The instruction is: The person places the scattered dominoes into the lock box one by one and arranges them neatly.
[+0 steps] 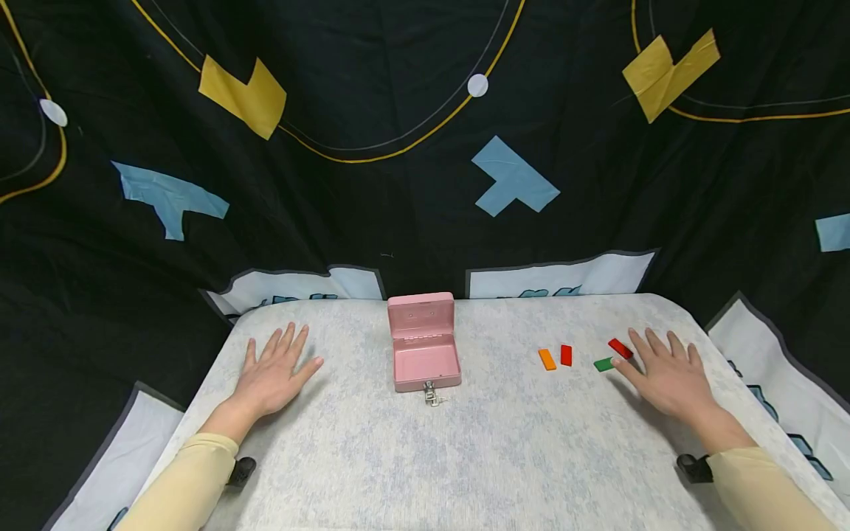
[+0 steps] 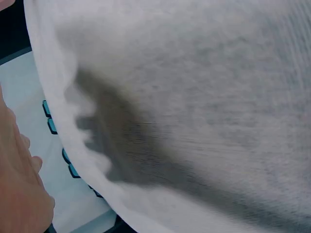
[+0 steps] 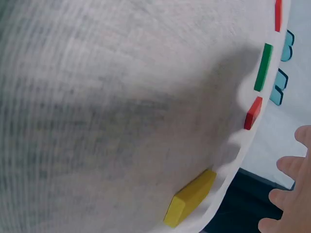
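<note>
Though slightly askew, green block (image 1: pixel 602 364) crosswise

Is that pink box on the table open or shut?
The pink box is open: its lid stands raised at the back, and the head view shows its inside.

We get bright, even light from above in the head view, with the table (image 1: pixel 412 457) pale, the backdrop (image 1: pixel 372 214) nearly black and edges crisp. Soft shadows lie inward of the left hand (image 1: pixel 271 377) and the right hand (image 1: pixel 674 380). We find the 2 wrist views dimmer and greyer, crossed by broad, fuzzy-edged shadows. Table texture looks soft in the left wrist view; whether from focus or motion, we cannot say.
</note>
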`<state>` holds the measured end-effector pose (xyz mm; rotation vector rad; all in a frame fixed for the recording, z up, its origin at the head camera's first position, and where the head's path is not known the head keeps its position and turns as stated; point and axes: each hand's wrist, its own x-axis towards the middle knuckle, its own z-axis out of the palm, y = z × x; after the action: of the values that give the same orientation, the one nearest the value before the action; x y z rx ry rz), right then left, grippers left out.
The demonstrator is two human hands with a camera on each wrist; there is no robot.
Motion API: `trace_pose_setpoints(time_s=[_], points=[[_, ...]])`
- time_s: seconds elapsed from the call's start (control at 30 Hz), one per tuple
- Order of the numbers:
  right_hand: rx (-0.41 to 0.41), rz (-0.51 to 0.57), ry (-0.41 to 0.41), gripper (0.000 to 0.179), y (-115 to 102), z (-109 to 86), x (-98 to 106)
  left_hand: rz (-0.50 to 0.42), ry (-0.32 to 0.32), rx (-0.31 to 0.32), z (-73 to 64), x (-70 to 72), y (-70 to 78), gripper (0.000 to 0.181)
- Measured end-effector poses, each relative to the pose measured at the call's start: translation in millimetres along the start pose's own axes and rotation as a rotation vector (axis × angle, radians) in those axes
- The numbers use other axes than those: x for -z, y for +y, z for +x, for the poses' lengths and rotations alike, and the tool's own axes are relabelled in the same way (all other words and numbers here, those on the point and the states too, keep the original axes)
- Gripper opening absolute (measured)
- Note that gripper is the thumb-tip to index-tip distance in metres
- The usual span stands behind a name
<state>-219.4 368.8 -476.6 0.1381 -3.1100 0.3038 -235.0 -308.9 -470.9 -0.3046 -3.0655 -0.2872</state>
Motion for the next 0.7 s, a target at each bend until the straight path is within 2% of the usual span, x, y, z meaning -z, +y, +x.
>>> trace_pose_setpoints(time_s=[0.17, 0.43, 0.7], points=[[-0.023, 0.098, -0.048, 0.089, 9, -2.3, 5, -0.091, -0.007, -0.041, 1.2, 3.4, 9.1, 0.084], [0.002, 0.251, -0.091, 0.096, 23, -10.4, 12, -0.236, -0.002, -0.129, 2.8, 4.1, 28.8, 0.080], [0.019, 0.322, -0.146, 0.097, 35, -19.8, 15, -0.321, -0.032, -0.184, 7.4, 0.0, 43.3, 0.082]])
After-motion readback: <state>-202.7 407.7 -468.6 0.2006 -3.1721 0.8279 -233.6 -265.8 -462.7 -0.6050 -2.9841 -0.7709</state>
